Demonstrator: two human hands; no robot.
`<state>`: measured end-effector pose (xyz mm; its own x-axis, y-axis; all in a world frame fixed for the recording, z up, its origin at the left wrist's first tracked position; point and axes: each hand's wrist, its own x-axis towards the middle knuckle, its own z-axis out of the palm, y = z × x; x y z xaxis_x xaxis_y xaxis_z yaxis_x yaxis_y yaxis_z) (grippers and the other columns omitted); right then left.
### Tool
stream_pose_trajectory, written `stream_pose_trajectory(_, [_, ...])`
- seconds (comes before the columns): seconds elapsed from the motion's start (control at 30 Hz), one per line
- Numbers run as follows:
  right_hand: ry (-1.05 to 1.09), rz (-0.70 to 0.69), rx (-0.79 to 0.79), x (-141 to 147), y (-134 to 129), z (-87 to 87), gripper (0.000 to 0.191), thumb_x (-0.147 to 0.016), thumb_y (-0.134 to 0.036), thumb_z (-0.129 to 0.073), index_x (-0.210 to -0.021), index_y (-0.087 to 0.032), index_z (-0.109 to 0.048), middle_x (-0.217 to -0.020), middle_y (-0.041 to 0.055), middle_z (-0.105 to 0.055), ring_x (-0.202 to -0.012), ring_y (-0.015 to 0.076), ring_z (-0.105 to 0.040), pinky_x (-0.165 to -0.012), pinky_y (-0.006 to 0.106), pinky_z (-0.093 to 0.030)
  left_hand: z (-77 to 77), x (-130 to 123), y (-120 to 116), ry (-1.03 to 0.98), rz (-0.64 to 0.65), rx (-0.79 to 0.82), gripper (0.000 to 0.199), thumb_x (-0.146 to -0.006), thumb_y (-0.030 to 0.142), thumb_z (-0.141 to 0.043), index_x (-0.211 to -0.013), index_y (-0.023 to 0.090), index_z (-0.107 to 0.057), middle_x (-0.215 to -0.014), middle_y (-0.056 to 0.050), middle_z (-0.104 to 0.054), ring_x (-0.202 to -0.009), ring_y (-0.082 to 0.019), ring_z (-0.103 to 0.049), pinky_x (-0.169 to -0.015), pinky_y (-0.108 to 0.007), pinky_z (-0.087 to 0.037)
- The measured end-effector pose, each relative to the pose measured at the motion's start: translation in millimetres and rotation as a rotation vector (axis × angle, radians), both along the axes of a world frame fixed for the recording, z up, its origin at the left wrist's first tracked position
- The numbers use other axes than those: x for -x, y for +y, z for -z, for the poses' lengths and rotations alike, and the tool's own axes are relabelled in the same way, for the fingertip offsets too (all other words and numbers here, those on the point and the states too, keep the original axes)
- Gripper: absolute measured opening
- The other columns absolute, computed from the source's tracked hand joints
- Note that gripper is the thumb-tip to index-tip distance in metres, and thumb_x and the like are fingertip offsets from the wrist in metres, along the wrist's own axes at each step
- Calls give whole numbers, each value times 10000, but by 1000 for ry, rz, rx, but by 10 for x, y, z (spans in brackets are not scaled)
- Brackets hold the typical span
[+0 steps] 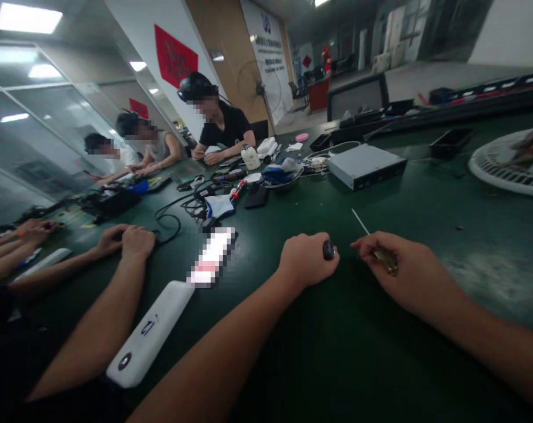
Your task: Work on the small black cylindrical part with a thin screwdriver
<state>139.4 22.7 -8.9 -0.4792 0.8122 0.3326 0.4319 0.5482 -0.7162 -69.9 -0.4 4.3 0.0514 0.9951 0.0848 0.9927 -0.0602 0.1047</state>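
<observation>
Left hand (307,262) clenched around a small dark object (329,250) (too small to identify). Right hand (401,273) gripped a screwdriver (384,259), its amber handle in the fingers, thin shaft angled up and away. Both sat over a dark green workbench (425,211). Grey metal box (365,166) well ahead; white oblong device (145,332) to the left, near a co-worker's hand (137,242).

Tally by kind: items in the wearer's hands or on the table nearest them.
Screwdriver, in right hand: 1
Dark round-ended item, in left hand: 1
White handheld device: 1
Pixelated flat item: 1
Total: 4
</observation>
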Motion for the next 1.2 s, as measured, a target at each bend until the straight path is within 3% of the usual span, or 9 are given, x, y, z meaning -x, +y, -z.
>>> stream_pose_trajectory(0.3, [109, -32, 33, 25, -13, -70, 150, -855, -88, -578, -896, -222, -630, -1014, 52, -752, -905, 219, -715, -796, 364, -548, 31, 45, 68, -23, -6, -66, 278, -919, 460, -546, -812, 228, -655, -747, -28, -688, -695, -192, -639, -669, -305, -439])
stream_pose_trajectory(0.5, [-41, -116, 84, 35, -7, -63, 180, -840, -44, -559, -832, -222, -579, -929, 35, -715, -837, 212, -678, -710, 351, -500, -22, 17, 29, -3, -18, -63, 293, -933, 484, -516, -851, 237, -652, -755, -27, -700, -701, -203, -655, -623, -302, -403])
stream_pose_trajectory(0.67, [23, -105, 74, 27, 18, -58, 173, -867, -49, -549, -839, -220, -560, -926, 33, -697, -770, 182, -639, -684, 330, -480, -43, 14, 63, 94, 124, 5, 280, -932, 469, -496, -867, 236, -638, -729, -31, -696, -675, -199, -652, -619, -304, -387])
stream_pose_trajectory(0.77, [80, -53, 20, 40, 19, -90, 188, -871, -33, -550, -825, -215, -549, -924, 43, -696, -830, 189, -646, -748, 337, -491, -35, 39, 99, 113, 211, 18, 274, -928, 445, -477, -855, 230, -630, -703, -35, -684, -646, -198, -638, -600, -307, -373])
stream_pose_trajectory(0.87, [87, -94, -51, 73, 7, -111, 200, -871, -25, -555, -822, -217, -528, -924, 43, -690, -873, 194, -642, -781, 339, -490, -16, 66, 123, 100, 254, 13, 274, -911, 454, -488, -834, 228, -623, -669, -33, -664, -621, -203, -626, -582, -310, -366])
stream_pose_trajectory(1.07, [137, -154, -96, 92, -26, -86, 206, -861, -28, -592, -858, -224, -528, -922, 20, -676, -861, 171, -655, -765, 304, -500, -12, -31, 76, 119, 152, 14, 284, -890, 480, -515, -901, 230, -649, -695, -41, -677, -614, -217, -636, -560, -305, -384])
stream_pose_trajectory(1.2, [180, -145, -89, 80, -27, -67, 213, -856, -34, -611, -858, -227, -521, -954, 23, -692, -881, 170, -673, -784, 305, -520, -25, -122, 26, 94, 157, 21, 253, -909, 411, -486, -969, 236, -659, -733, -39, -700, -651, -231, -667, -574, -313, -416])
